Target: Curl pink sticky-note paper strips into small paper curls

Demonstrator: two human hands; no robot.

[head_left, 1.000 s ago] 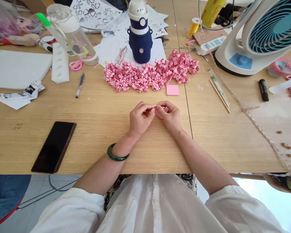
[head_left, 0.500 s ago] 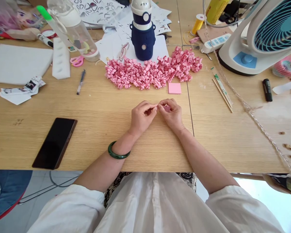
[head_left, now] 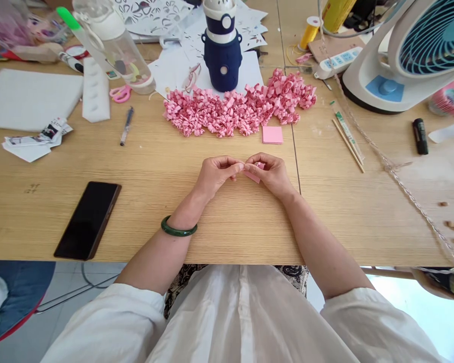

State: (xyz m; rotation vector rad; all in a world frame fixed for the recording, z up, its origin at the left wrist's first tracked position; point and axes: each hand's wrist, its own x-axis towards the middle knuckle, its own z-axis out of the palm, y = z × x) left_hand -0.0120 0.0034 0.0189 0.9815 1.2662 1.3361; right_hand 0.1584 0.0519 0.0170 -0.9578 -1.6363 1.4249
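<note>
My left hand point(head_left: 215, 174) and my right hand point(head_left: 270, 172) meet over the middle of the wooden table point(head_left: 144, 212), both pinching a small pink paper piece point(head_left: 254, 175) between fingertips. The left wrist wears a green bangle point(head_left: 176, 229). Beyond the hands lies a small stack of pink square notes point(head_left: 272, 134). Behind that spreads a long heap of curled pink paper pieces point(head_left: 234, 107).
A black phone point(head_left: 88, 219) lies at the left front. A navy and white bottle point(head_left: 222, 48), a clear bottle point(head_left: 111, 45), a pen point(head_left: 126, 126), pink scissors point(head_left: 119, 94) and white foam point(head_left: 28, 98) sit at the back. A fan point(head_left: 408, 53), chopsticks point(head_left: 348, 141) and a black marker point(head_left: 419, 136) are right.
The hands stay together on the pink paper; the fingers have shifted slightly and more of the paper shows under the right hand. The view has tilted a little.
</note>
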